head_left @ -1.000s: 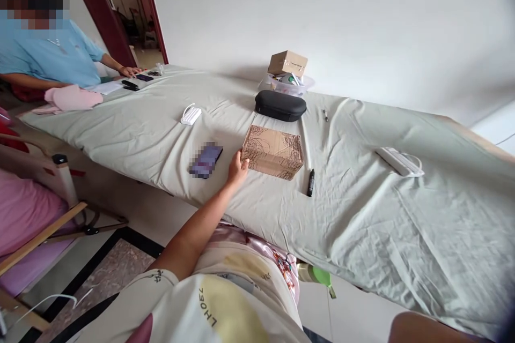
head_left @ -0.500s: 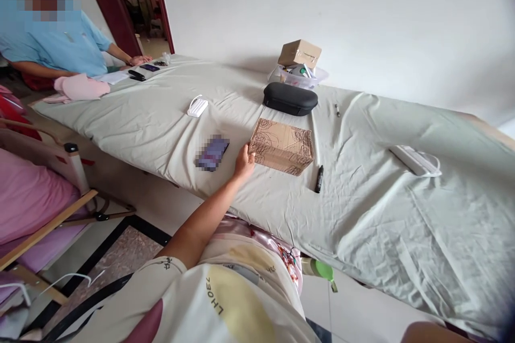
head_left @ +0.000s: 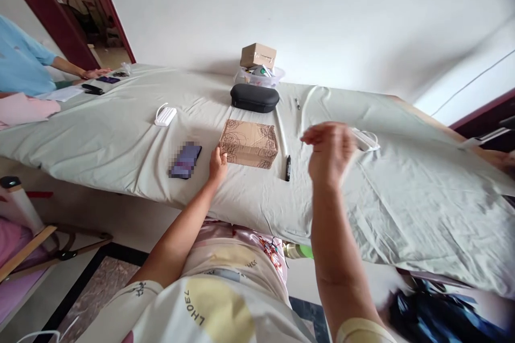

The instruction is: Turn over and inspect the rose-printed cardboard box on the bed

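A brown cardboard box point(head_left: 248, 143) with dark swirl drawings lies on the cloth-covered table in front of me. My left hand point(head_left: 218, 164) grips its left end, thumb on the near side. In the air right of the box is my right hand point(head_left: 330, 151), bent at the wrist and slightly blurred. Its fingers point left, loosely stretched, and I see nothing in them. Between this hand and the box lies a black marker point(head_left: 288, 168) on the cloth. A phone point(head_left: 185, 161) with a blurred-out screen rests left of my left hand.
Behind the box are a black case point(head_left: 255, 98) and a clear plastic basket point(head_left: 277, 76) with a small carton point(head_left: 258, 56) above it. White strapped objects lie at left point(head_left: 165, 116) and right point(head_left: 366, 140). Another person's hand point(head_left: 96, 73) rests at the far left.
My right arm has come up from the lower right, and its hand is now above the table. My view has turned right. The left hand stays on the box.
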The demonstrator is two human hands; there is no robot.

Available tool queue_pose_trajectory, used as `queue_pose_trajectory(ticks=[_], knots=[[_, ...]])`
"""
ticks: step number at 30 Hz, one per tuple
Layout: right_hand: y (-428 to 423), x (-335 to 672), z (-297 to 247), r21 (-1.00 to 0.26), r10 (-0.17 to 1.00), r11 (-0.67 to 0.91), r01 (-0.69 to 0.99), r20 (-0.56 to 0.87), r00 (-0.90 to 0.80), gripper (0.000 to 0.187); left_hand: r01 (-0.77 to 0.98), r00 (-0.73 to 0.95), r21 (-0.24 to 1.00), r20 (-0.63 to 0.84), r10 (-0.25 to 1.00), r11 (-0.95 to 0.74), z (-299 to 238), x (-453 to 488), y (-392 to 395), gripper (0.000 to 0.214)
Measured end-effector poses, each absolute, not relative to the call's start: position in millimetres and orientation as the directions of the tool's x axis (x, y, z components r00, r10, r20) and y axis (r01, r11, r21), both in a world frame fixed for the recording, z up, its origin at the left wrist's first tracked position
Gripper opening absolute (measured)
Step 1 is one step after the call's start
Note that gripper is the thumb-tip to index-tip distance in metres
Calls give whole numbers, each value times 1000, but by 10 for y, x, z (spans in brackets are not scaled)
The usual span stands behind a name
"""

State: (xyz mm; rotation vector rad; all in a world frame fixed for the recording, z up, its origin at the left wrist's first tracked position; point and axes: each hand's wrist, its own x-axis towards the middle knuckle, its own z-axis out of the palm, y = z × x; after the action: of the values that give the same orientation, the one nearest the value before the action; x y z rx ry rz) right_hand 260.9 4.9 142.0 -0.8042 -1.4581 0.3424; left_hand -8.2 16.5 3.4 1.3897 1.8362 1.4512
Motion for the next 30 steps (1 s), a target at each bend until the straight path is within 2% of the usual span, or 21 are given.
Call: queue_pose_trajectory(ticks=[2,5,8,13,17,20,25,30], knots=[[179,2666,1258,-676,677,597,433,714,180,29,451,-415,890,273,868,-64,20,-87,161,49],[281,2768,868,-563,832,324,761,552,55,20,460,-416,885,289,862,-75,-12,-107,169,44],[222,2864,495,-457,940,144,878,342,24,24,469,-428,880,303,851,-78,-22,-131,170,38],[153,2926,227,-400,976,82,913,219,8,39,493,-418,867,312,853,-75,66,-153,115,36],[227,2968,201,-443,969,3,897,222,106,40,464,-415,882,292,862,-75,156,-141,66,40],[254,2991,198,-486,961,-15,874,236,148,43,381,-407,917,278,870,-114,168,-130,49,46],[258,2971,218,-566,913,25,824,349,212,44,289,-434,950,237,869,-114,82,-177,-60,54],[289,2910,255,-682,848,201,703,480,224,34,254,-408,962,198,891,-97,27,-348,-439,47]])
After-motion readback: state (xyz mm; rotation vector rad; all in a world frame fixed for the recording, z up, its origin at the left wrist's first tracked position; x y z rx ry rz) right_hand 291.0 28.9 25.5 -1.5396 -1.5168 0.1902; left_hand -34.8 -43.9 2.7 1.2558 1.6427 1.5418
